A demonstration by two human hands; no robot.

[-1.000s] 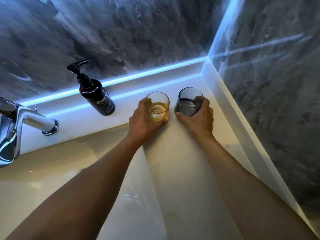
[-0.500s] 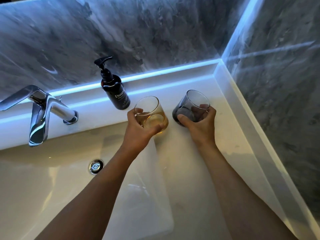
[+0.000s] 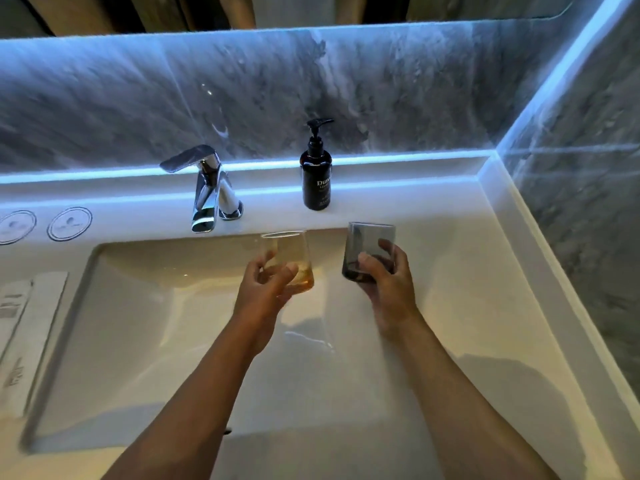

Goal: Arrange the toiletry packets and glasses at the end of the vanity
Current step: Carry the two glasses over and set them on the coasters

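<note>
My left hand grips an amber-tinted glass, held in the air over the right side of the basin. My right hand grips a smoky grey glass, lifted above the counter to the right of the basin. Both glasses are upright and a hand's width apart. White toiletry packets lie in a blurred stack at the far left edge, and two round white items sit on the ledge behind them.
A chrome faucet stands behind the white basin. A black pump bottle stands on the back ledge just beyond the glasses. Grey marble walls close the back and right side; the white counter runs to the right corner.
Both hands lifted the glasses off the counter near the right corner and drew them back toward me and to the left. The view swung left, bringing faucet, basin and packets into sight.
</note>
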